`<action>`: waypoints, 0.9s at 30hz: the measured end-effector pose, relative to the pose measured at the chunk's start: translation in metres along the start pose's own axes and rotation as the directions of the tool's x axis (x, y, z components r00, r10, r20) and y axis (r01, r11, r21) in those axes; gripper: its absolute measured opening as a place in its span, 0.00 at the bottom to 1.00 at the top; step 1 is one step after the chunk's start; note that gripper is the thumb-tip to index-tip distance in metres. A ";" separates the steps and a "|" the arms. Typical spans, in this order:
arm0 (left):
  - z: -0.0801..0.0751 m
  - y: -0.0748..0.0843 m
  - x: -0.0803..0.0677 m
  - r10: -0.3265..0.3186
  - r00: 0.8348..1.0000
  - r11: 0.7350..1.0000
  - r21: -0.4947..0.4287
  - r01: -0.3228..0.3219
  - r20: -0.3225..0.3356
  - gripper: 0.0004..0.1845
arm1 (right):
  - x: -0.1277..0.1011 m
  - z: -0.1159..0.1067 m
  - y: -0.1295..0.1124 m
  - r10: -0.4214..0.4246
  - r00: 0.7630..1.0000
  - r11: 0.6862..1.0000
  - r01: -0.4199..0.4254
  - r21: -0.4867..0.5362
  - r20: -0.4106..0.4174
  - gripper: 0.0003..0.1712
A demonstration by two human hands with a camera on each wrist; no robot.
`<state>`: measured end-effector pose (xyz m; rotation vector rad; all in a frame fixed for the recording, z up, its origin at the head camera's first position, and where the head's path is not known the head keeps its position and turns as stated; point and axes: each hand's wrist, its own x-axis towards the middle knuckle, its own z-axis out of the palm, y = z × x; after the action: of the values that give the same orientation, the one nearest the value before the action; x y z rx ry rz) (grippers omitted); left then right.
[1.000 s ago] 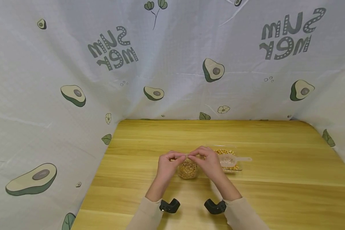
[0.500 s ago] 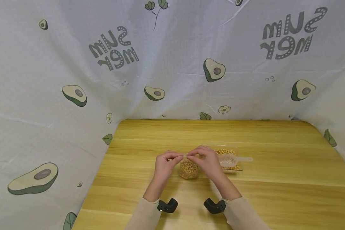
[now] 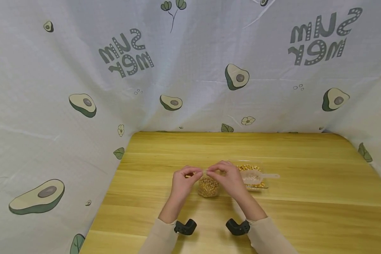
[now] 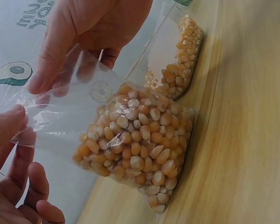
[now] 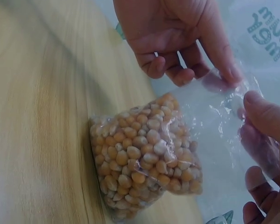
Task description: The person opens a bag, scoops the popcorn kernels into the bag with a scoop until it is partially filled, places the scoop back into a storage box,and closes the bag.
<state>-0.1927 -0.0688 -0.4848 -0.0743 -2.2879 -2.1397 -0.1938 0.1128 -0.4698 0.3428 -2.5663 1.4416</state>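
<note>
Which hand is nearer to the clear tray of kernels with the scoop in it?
Right. The right hand pinches the bag of kernels top just beside the tray; the left hand pinches the bag's far side, farther away.

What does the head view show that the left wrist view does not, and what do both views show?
Only the head view shows the whole wooden table, the avocado-printed cloth behind it, both sleeves, and the clear scoop lying in the clear tray of corn kernels.

Only the left wrist view shows single kernels in the clear plastic bag of corn kernels and its empty, crumpled top.

Both show the left hand and the right hand pinching the bag's top, the bag standing on the table, and the tray beside it.
</note>
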 end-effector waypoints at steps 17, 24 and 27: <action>0.002 0.003 -0.001 -0.005 1.000 0.999 0.032 0.005 -0.024 0.07 | 0.000 -0.003 0.004 0.002 1.000 0.999 -0.003 -0.054 -0.011 0.03; 0.001 0.005 -0.001 -0.012 0.998 0.999 0.034 0.014 -0.066 0.06 | -0.003 -0.013 0.006 0.038 0.999 0.993 -0.041 -0.108 -0.033 0.02; 0.000 0.004 0.000 -0.012 0.998 1.000 0.026 0.014 -0.065 0.06 | -0.004 -0.019 0.008 0.028 0.998 0.994 -0.034 -0.103 -0.054 0.03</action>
<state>-0.1924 -0.0682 -0.4808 0.0103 -2.2866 -2.0850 -0.1914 0.1336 -0.4681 0.2471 -2.6029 1.3025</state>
